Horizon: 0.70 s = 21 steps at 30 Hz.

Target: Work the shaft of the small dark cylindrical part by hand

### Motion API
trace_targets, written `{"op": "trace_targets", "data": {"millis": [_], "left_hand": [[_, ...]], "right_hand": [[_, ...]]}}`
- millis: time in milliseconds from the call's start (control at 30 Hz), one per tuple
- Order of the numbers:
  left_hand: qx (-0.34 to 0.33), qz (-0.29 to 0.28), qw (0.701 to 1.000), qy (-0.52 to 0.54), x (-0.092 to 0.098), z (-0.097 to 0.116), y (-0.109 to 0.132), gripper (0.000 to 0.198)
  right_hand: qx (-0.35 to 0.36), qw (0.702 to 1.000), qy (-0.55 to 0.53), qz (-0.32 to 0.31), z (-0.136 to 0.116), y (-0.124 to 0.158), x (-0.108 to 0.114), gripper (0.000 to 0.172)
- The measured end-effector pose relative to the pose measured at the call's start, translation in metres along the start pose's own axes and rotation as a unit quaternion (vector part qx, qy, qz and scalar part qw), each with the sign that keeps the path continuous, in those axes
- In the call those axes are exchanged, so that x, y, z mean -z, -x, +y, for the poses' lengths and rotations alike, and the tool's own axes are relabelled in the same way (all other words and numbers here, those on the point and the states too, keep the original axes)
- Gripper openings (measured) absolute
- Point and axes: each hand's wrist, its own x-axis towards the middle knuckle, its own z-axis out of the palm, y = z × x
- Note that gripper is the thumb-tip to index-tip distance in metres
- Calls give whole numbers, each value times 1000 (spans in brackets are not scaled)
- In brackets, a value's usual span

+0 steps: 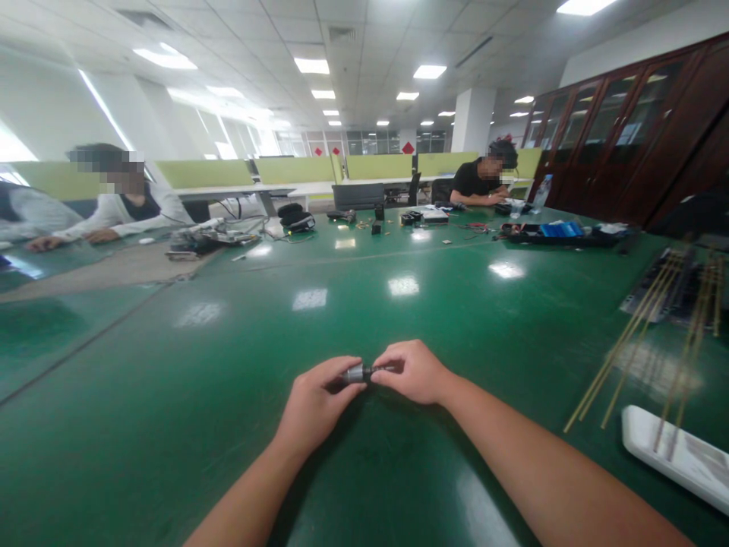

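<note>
A: Looking like what, up close?

B: Like a small metal cylinder (355, 374), silvery and smooth-sided, catching a little light. Stepping down at one end to a narrower dark collar (367, 373), then to a thin shaft (388, 368), partly covered by fingers.

A: And lying where?

B: Directly between left hand (312, 403) and right hand (418, 372), roughly level, running from left to right over the green tabletop (364, 304). Cannot tell whether touching the surface or held just above.

A: Gripped how?

B: On the left, around the cylinder, with thumb on the near side and fingers on the far side, parted only by the thickness of the metal. On the right, in a tight pinch on the thin shaft, thumb and forefinger almost meeting. Dark collar showing in the narrow gap between the hands.

A: Anything nearby?

B: Off to the right, well apart from both hands, a white tray (639, 434) and thin brass-coloured rods (620, 343).

A: Any brand or lettering?

B: On the cylinder, too small to make out. On the far plastic bottle (539, 199), too blurred to read.
</note>
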Motion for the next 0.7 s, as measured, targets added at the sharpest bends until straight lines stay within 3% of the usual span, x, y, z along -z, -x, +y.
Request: {"op": "trace_targets", "data": {"millis": [700], "left_hand": [[11, 5, 1000, -3, 1, 1, -1, 29]], "right_hand": [[-32, 999, -16, 0, 3, 0, -1, 13]]}}
